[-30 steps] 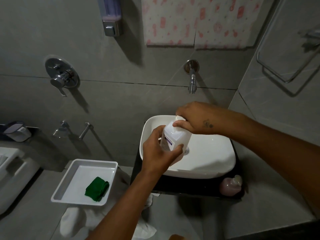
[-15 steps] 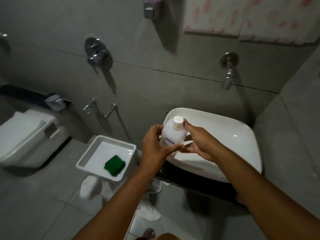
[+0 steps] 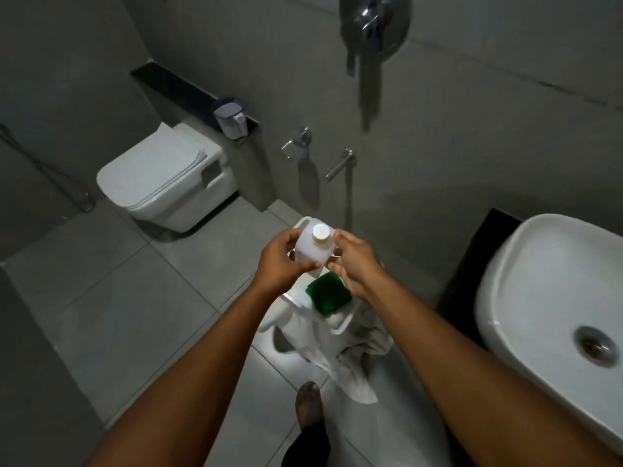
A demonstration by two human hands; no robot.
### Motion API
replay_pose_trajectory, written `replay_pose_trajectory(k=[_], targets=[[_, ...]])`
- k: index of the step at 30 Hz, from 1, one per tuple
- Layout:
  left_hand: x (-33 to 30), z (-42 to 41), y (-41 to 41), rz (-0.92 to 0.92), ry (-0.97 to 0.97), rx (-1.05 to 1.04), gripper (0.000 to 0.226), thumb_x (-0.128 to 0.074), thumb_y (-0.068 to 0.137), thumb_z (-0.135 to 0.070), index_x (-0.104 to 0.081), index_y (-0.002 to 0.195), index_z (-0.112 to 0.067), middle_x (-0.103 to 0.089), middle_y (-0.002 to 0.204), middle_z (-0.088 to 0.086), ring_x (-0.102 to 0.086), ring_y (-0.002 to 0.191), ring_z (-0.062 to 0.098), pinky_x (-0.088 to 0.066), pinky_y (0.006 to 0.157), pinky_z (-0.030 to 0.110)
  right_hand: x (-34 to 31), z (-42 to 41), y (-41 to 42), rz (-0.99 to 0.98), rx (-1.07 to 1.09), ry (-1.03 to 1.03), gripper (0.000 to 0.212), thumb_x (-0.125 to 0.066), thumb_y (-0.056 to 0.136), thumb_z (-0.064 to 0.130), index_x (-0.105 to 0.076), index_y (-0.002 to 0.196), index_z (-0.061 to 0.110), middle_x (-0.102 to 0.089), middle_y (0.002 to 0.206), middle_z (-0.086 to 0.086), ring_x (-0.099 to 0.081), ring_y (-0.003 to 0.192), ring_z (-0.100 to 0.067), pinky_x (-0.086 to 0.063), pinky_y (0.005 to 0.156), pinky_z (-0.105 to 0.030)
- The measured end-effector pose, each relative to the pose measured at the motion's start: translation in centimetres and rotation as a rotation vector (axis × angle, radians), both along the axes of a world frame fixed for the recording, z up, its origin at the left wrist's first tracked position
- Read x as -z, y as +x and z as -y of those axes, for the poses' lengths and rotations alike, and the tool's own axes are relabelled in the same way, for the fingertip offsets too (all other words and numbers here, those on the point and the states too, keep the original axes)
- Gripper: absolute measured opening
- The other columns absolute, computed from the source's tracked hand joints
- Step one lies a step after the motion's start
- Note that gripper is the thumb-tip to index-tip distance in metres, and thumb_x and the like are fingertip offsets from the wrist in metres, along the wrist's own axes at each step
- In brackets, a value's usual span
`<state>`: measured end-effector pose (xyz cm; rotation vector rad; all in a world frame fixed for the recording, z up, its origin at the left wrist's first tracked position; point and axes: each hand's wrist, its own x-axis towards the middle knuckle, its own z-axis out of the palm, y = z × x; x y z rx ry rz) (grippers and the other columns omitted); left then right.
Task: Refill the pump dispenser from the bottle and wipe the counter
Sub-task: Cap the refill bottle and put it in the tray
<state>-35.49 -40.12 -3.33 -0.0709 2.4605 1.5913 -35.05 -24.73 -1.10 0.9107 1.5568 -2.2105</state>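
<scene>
While capped bottle (image 3: 313,247) hangs mid-frame | left hand (image 3: 283,261) clamped on it; right hand (image 3: 354,264) touching, grip unclear | lower upright onto tray (image 3: 340,326)

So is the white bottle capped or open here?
Capped: the round white cap sits on the bottle, held upright between the left hand and right hand.

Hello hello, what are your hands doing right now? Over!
Left hand and right hand both gripping white bottle, cap on. Held above tray with green cloth. Nothing in the way.
</scene>
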Motion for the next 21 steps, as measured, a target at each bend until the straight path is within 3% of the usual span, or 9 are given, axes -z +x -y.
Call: replay_pose_trajectory(k=[3, 7, 9, 11, 12, 16, 19, 21], targets=[[5.4, 3.2, -3.8, 0.069, -0.002, -0.04, 0.065, -0.093, 0.067, -0.004, -0.062, 0.124, -0.011, -0.068, 0.119, 0.001, -0.066, 0.112, 0.02, -0.051, 0.087, 0.019, 5.2, 3.9, -3.9, 0.067, 0.002, 0.044, 0.02, -0.053, 0.103, 0.021, -0.067, 0.117, 0.019, -0.067, 0.12, -0.013, -0.067, 0.111, -0.034, -0.054, 0.098, -0.053], [11.0, 5.2, -7.2, 0.148, 0.023, -0.051, 0.061, -0.092, 0.066, -0.001, -0.061, 0.116, -0.017, -0.068, 0.119, 0.003, -0.065, 0.115, 0.024, -0.053, 0.097, 0.035, 10.6, 6.3, -7.6, 0.127, -0.022, 0.124, 0.035, -0.055, 0.101, 0.021, -0.062, 0.134, 0.015, -0.069, 0.121, -0.012, -0.069, 0.109, -0.032, -0.056, 0.095, -0.052], [13.0, 5.8, -8.1, 0.193, 0.02, -0.052, 0.062, -0.092, 0.065, -0.001, -0.06, 0.114, -0.021, -0.068, 0.119, 0.002, -0.065, 0.115, 0.025, -0.055, 0.099, 0.039, 12.3, 6.7, -8.5, 0.162, -0.038, 0.153, 0.035, -0.056, 0.101, 0.022, -0.062, 0.134, 0.017, -0.069, 0.122, -0.01, -0.07, 0.097, -0.027, -0.062, 0.081, -0.042], [14.3, 6.0, -8.6, 0.225, 0.015, -0.041, 0.064, -0.093, 0.064, -0.002, -0.059, 0.115, -0.021, -0.069, 0.121, 0.004, -0.066, 0.115, 0.025, -0.055, 0.1, 0.04, 13.3, 6.9, -9.1, 0.202, -0.044, 0.18, 0.035, -0.057, 0.1, 0.024, -0.061, 0.135, 0.021, -0.068, 0.12, -0.009, -0.064, 0.078, -0.019, -0.056, 0.06, -0.028], [14.8, 6.0, -8.8, 0.237, 0.016, -0.043, 0.065, -0.094, 0.063, -0.003, -0.06, 0.116, -0.02, -0.069, 0.121, 0.004, -0.065, 0.115, 0.025, -0.055, 0.1, 0.039, 13.7, 6.9, -9.3, 0.212, -0.044, 0.182, 0.036, -0.057, 0.1, 0.024, -0.061, 0.136, 0.021, -0.068, 0.122, -0.01, -0.063, 0.077, -0.018, -0.056, 0.061, -0.027], [15.7, 6.2, -9.4, 0.248, 0.034, -0.057, 0.068, -0.094, 0.063, -0.003, -0.063, 0.123, -0.014, -0.07, 0.123, 0.004, -0.065, 0.117, 0.024, -0.055, 0.101, 0.04, 14.5, 6.9, -9.9, 0.232, 0.003, 0.166, 0.035, -0.057, 0.101, 0.023, -0.061, 0.135, 0.019, -0.068, 0.124, -0.013, -0.069, 0.108, -0.034, -0.058, 0.094, -0.046], [15.5, 5.9, -9.7, 0.235, 0.005, -0.018, 0.069, -0.093, 0.064, -0.006, -0.062, 0.125, -0.016, -0.067, 0.121, -0.003, -0.064, 0.116, 0.022, -0.054, 0.101, 0.036, 14.2, 6.9, -10.1, 0.237, 0.039, 0.127, 0.03, -0.052, 0.103, 0.019, -0.061, 0.131, 0.018, -0.067, 0.121, -0.016, -0.067, 0.111, -0.041, -0.056, 0.095, -0.052], [15.1, 5.9, -9.1, 0.212, -0.064, -0.034, 0.074, -0.094, 0.065, -0.012, -0.059, 0.13, -0.017, -0.059, 0.123, -0.007, -0.059, 0.116, 0.017, -0.05, 0.1, 0.031, 14.2, 6.5, -9.8, 0.242, 0.041, 0.077, 0.022, -0.047, 0.105, 0.021, -0.059, 0.124, 0.019, -0.068, 0.117, -0.014, -0.07, 0.102, -0.035, -0.059, 0.09, -0.05]])
